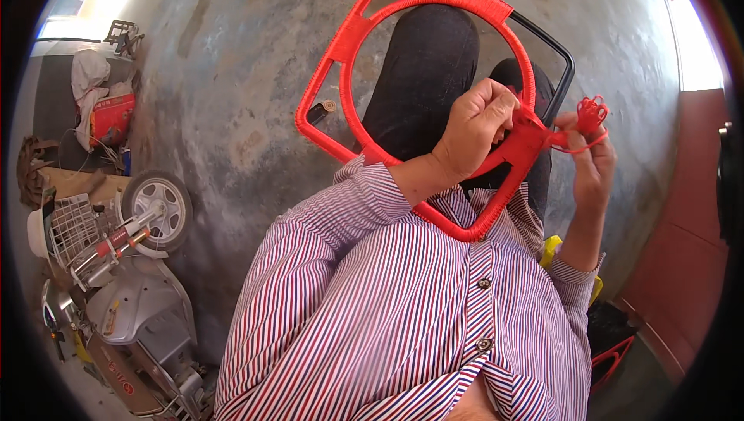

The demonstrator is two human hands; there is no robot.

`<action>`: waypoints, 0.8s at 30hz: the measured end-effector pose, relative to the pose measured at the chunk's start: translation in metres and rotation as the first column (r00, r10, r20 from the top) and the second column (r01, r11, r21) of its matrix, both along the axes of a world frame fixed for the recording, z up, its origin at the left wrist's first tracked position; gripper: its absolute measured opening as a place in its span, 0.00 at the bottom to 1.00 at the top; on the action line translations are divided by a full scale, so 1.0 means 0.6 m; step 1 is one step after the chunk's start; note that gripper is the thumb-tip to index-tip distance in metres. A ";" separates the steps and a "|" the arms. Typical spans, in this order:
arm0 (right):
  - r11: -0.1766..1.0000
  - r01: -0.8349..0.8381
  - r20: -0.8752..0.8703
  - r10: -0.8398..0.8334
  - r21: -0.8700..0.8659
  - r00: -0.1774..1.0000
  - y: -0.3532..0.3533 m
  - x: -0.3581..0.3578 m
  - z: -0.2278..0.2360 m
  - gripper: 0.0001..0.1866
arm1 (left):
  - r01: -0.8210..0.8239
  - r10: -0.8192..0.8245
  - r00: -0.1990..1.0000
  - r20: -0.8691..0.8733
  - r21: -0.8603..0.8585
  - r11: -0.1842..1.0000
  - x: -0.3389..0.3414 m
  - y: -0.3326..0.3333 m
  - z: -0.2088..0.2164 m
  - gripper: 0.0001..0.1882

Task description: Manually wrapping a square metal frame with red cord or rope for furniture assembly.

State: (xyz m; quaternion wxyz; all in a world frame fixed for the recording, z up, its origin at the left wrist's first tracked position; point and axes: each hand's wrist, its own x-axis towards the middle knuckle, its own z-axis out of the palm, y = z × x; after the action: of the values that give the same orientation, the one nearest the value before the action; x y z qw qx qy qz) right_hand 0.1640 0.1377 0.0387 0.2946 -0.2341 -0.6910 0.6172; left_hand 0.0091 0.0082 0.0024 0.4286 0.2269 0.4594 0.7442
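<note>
A square frame with rounded corners and a ring inside it (346, 115) rests over my thighs. Red cord is wound tightly round most of it, while one side is a bare black bar (545, 36). My left hand (474, 125) is closed at the ring's right side, its fingertips bent in against the red-wrapped part; their far side is hidden. Just right of the frame, my right hand (590, 159) grips red cord (591, 113), with a looped bundle sticking up above the fingers. A strand runs from that hand to the wrapped corner.
Grey concrete floor (248, 57) surrounds my legs. At the left lie a grey scooter (139, 305) with its wheel and basket, and a red bag (112, 119). A small roll (327, 106) is on the floor beyond the frame. A reddish panel (682, 212) stands at the right.
</note>
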 end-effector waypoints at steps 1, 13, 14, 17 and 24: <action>0.989 -0.021 0.131 0.002 0.146 0.991 0.012 0.014 0.008 0.09 | 0.008 -0.006 0.999 0.035 -0.052 0.999 -0.002 0.002 0.004 0.12; 0.859 0.198 -0.046 -0.248 -0.472 0.968 0.067 0.158 -0.029 0.15 | 0.241 -0.207 0.961 0.185 -0.181 0.954 -0.005 0.014 0.018 0.21; 0.804 0.226 -0.118 -0.343 -0.550 0.932 0.070 0.165 -0.031 0.16 | 0.267 -0.235 0.949 0.211 -0.137 0.954 -0.003 0.015 0.022 0.21; 0.738 -0.043 -0.379 -0.294 -0.673 0.877 0.121 0.229 -0.040 0.10 | 0.315 -0.279 0.905 0.322 -0.065 0.947 -0.004 0.011 0.029 0.21; 0.640 0.266 -0.220 -0.575 -0.721 0.788 0.167 0.267 -0.094 0.11 | 0.327 -0.294 0.796 0.529 0.033 0.944 0.000 0.022 0.001 0.22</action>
State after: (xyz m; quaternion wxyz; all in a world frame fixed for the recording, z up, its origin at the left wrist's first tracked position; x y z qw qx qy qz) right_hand 0.3240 0.2380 -0.0180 0.4768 -0.3381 -0.2697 0.7653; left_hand 0.0090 0.0212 0.0029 0.6605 0.0738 0.3027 0.6831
